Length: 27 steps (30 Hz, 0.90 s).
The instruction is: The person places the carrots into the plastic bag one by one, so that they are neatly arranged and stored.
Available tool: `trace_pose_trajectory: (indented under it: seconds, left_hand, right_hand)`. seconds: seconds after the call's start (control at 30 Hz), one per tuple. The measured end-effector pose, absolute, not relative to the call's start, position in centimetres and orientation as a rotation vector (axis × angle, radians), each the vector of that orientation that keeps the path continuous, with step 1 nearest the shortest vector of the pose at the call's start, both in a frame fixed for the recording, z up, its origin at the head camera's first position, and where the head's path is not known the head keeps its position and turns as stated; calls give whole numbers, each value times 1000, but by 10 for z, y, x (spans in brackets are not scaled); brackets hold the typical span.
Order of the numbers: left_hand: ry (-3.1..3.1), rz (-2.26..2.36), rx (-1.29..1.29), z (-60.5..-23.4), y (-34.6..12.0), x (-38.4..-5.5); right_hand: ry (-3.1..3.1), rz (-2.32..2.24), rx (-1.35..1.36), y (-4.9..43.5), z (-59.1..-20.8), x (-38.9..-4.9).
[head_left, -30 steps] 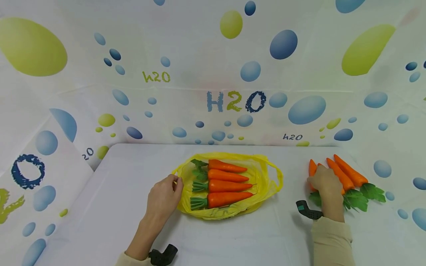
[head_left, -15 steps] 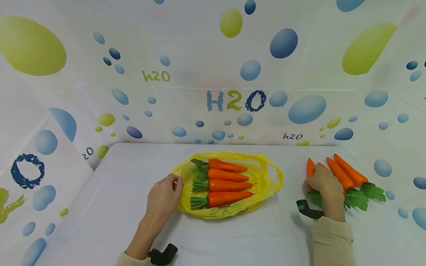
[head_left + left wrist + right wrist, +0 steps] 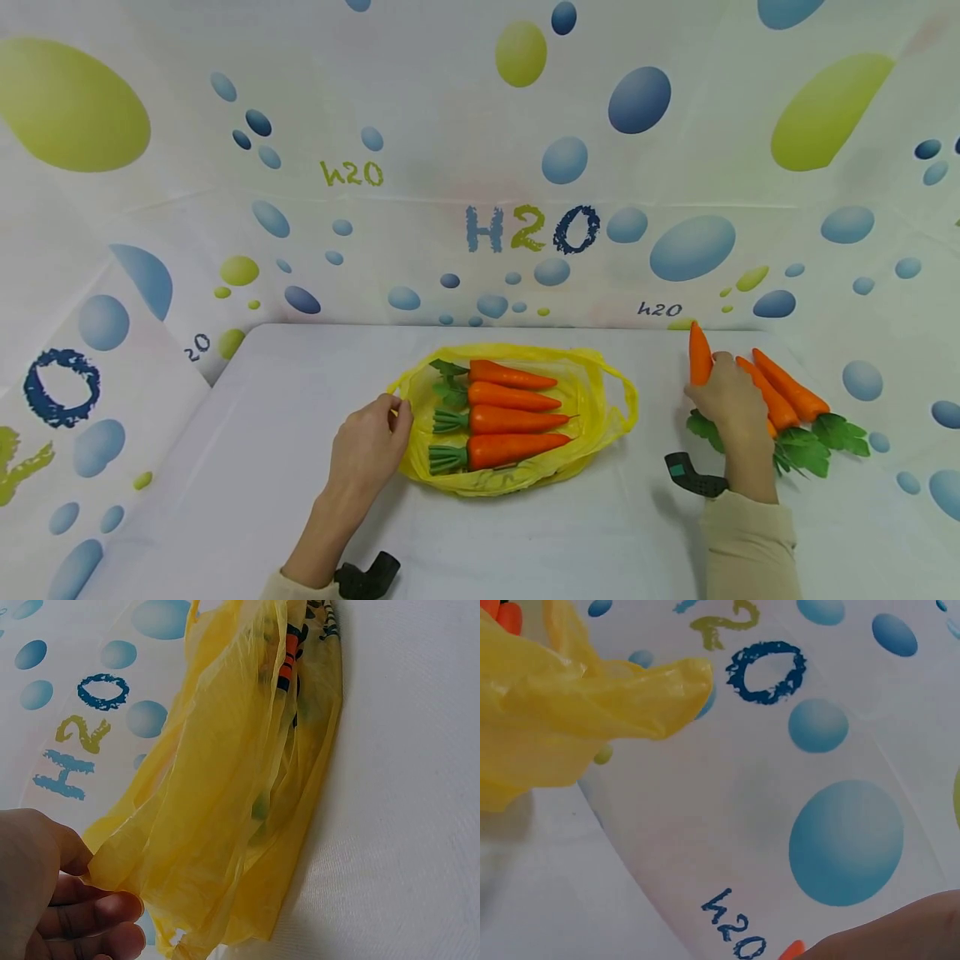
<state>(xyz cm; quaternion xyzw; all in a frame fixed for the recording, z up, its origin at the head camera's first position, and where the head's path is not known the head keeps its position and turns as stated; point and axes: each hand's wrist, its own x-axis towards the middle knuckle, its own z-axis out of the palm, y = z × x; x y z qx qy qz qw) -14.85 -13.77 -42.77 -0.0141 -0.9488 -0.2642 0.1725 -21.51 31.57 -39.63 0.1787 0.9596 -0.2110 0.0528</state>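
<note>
A yellow plastic bag (image 3: 525, 483) lies spread on the table with several orange carrots (image 3: 517, 450) side by side inside it. At the bag's left edge my left hand (image 3: 371, 442) pinches the thin plastic between thumb and fingers, as the left wrist view also shows. Over on the right, my right hand (image 3: 731, 400) grips a carrot (image 3: 699, 354) whose tip points up and away; its leaves (image 3: 705, 429) show below the hand. In the right wrist view only the side of the hand (image 3: 907, 930) and an orange tip (image 3: 793, 949) appear.
More carrots (image 3: 789, 383) with green leaves lie just right of my right hand, one partly hidden under it. The bag's handle loop (image 3: 630, 404) sticks out towards the right. A patterned cloth backdrop (image 3: 420, 250) rises behind the white table (image 3: 525, 550).
My right hand has lifted and shifted its carrot away from the neighbouring ones, the tip now higher and farther off. My left hand and the bag have stayed in place.
</note>
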Motion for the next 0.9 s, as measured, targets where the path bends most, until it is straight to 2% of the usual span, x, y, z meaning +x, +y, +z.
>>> trace_pose_trajectory:
  seconds: [0.3, 0.5, 0.67, 0.9]
  left_hand:
    - [-2683, -753, -46, -427, -138, -149]
    - [-2684, -751, -50, -427, -138, -148]
    - [-2687, -754, -46, -426, -138, -148]
    - [-2687, -755, -43, -427, -138, -149]
  right_hand:
    - [3126, -775, 514, 296, -381, -212]
    - [3241, -1046, 466, 272, -365, -205]
    - [3360, -1260, 352, 252, -358, -200]
    - [3542, -1294, 120, 233, -360, -199]
